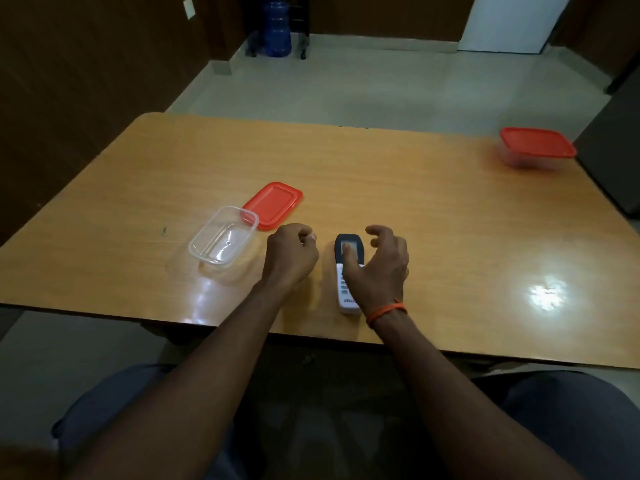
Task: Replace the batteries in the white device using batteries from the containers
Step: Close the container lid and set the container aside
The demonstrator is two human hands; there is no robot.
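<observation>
A white remote-like device (346, 296) with a dark top and a small screen lies face up near the table's front edge. My right hand (379, 268) hovers over it with fingers spread, the thumb resting on the screen area. My left hand (291, 256) is curled into a loose fist just left of the device; whether it holds anything I cannot tell. An open clear container (223, 239) stands left of that hand and looks empty. Its red lid (273, 205) lies flat behind it. A second clear container with a red lid on (536, 147) sits at the far right corner.
The wooden table (433, 220) has a glossy top with a light glare at the right. Its front edge runs just below my wrists. Beyond the table are a tiled floor, a blue water jug (276, 27) and a white door.
</observation>
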